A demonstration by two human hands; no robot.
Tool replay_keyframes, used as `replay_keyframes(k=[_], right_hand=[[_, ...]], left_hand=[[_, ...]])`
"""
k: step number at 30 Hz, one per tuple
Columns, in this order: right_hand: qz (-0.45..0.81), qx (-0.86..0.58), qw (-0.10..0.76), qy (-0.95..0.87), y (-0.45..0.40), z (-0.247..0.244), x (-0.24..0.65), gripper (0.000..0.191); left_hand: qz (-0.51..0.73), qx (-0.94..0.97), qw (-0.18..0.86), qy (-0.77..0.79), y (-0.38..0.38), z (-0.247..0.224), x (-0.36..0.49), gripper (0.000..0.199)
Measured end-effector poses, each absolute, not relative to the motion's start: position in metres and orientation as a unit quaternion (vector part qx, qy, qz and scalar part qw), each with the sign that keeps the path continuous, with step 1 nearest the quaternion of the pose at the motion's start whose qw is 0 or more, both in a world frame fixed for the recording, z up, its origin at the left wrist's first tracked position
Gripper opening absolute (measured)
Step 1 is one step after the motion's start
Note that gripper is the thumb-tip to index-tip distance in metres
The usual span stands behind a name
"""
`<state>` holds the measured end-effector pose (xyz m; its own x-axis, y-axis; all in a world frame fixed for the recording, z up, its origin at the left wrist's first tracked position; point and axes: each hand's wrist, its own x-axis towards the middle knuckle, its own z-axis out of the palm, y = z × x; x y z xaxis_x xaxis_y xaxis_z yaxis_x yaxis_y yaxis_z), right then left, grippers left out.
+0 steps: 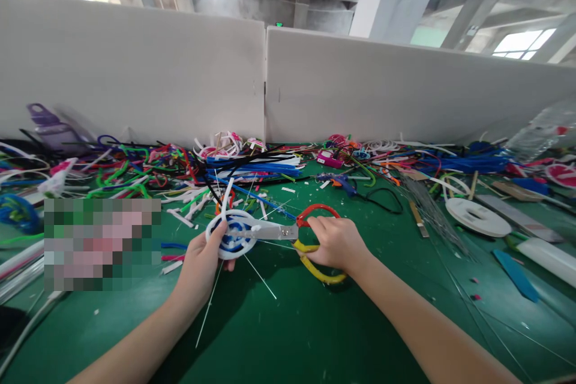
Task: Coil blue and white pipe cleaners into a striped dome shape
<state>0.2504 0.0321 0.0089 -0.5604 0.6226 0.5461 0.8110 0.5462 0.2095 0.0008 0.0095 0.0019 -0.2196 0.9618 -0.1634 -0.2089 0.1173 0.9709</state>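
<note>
A round white and blue coil (231, 235) with thin wires sticking out of it is pinched at its lower left by my left hand (202, 261). A loose white strip end (227, 195) rises from its top. Closed around the scissors (275, 232), which have one red and one yellow handle, is my right hand (335, 243). The blades point left and reach the coil's right side. Whether their tips touch the strip is too small to tell.
Coloured strips (252, 165) are heaped along the white partition (135, 66). A purple bottle (56, 129) stands at the far left. On the right lie a white spool (477, 217), grey wires (434, 216) and a blue blade-shaped piece (515, 276). A glue gun (339, 183) lies behind the scissors.
</note>
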Motion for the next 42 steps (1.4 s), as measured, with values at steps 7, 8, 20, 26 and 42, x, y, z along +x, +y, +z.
replay_keyframes(k=[7, 8, 20, 26, 42], right_hand=[[-0.154, -0.47, 0.199, -0.846, 0.031, 0.013, 0.243, 0.041], [-0.145, -0.476, 0.195, -0.845, 0.03, 0.013, 0.242, 0.041], [-0.126, -0.479, 0.219, -0.841, 0.028, 0.013, 0.233, 0.061], [-0.159, -0.48, 0.211, -0.837, 0.027, 0.014, 0.236, 0.057], [-0.231, -0.461, 0.234, -0.824, 0.032, 0.012, 0.25, 0.042]], left_hand=[[0.566, 0.374, 0.5, 0.539, 0.005, 0.008, 0.005, 0.033], [0.566, 0.377, 0.495, 0.54, 0.004, 0.008, 0.005, 0.032], [0.543, 0.406, 0.515, 0.524, 0.005, -0.005, 0.005, 0.024], [0.545, 0.42, 0.487, 0.538, 0.005, -0.004, 0.004, 0.027], [0.561, 0.341, 0.524, 0.543, 0.005, 0.011, 0.006, 0.028]])
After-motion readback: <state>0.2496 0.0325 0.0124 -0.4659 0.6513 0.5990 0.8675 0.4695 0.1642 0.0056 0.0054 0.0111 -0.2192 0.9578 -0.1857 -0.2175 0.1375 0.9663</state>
